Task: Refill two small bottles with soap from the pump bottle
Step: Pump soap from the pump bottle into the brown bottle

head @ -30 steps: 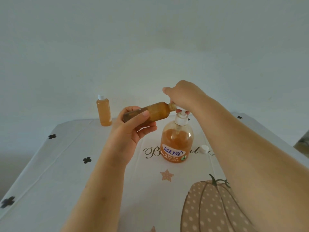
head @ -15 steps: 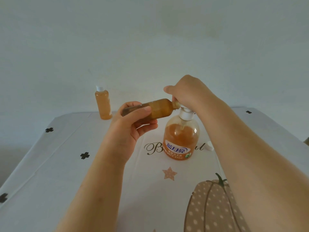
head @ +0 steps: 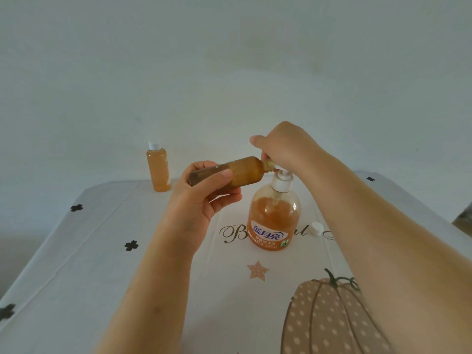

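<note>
My left hand [head: 204, 198] grips a small uncapped bottle [head: 242, 172] with orange soap, tilted nearly sideways, its mouth at the nozzle of the pump bottle [head: 274, 221]. The pump bottle is clear with orange soap, a white collar and a blue-and-white label, and stands upright mid-table. My right hand [head: 286, 146] lies over the pump head, fingers curled round it; the head itself is hidden. A second small bottle [head: 158, 169], capped white and full of orange soap, stands at the far left edge. A loose white cap [head: 316, 229] lies right of the pump bottle.
The table [head: 102, 264] has a white cloth printed with black clovers, a star, script lettering and a dotted pumpkin [head: 324, 320] at the near right. A pale wall rises right behind the table. A dark object [head: 463, 221] shows past the right edge.
The camera view shifted slightly. The pump head has risen a little from half a second ago under my right hand. The small bottle stays at the nozzle.
</note>
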Demonstrator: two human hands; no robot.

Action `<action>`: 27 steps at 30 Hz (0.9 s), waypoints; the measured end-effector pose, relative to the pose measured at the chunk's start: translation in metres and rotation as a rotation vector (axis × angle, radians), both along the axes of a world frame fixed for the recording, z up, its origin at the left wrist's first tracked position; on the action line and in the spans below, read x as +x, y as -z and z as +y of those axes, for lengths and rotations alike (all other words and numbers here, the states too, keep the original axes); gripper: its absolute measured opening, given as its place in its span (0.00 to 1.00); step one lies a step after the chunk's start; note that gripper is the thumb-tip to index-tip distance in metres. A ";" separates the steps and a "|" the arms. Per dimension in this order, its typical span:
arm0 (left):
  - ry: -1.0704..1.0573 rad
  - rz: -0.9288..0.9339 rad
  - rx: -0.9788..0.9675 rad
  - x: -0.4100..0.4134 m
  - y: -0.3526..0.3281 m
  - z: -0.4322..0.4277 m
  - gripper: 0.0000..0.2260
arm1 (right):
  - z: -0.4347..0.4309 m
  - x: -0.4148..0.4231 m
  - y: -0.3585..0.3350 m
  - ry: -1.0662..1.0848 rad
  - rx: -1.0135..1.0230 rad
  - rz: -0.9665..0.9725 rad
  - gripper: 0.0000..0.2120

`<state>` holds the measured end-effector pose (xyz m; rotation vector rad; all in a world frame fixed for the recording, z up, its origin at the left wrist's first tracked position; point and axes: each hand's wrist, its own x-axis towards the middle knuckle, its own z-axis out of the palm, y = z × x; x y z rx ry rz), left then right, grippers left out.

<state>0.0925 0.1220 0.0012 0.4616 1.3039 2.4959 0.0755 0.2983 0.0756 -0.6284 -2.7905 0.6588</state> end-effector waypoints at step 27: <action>0.044 -0.014 -0.017 -0.010 0.008 0.000 0.13 | 0.001 -0.005 0.009 -0.107 0.002 -0.069 0.23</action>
